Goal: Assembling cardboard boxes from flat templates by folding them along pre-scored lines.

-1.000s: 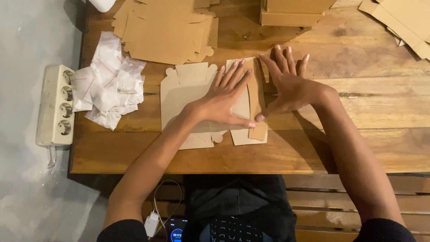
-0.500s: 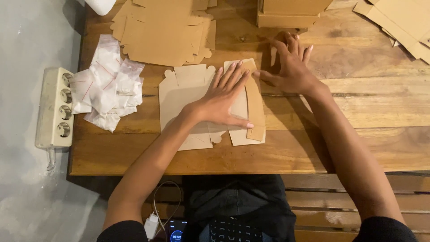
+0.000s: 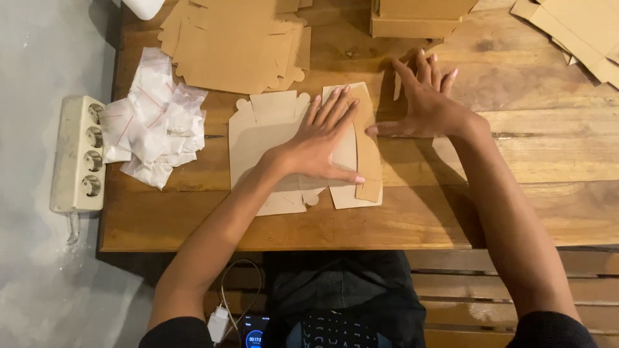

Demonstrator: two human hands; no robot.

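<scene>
Left hand (image 3: 319,147) lies spread, palm down, pressing the flat cardboard box blank (image 3: 274,138) onto the table (image 3: 451,219). Right hand (image 3: 429,103) is also spread flat, fingers on a small cardboard flap (image 3: 397,85) just right of the blank. For a clean fold, pressure should stay even along the crease. The blank sits under the left palm, at the table's near-centre.

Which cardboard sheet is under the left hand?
The flat box cutout at the table's front middle, pinned by the left hand. The stack behind it and the sheets far right lie untouched.
</scene>
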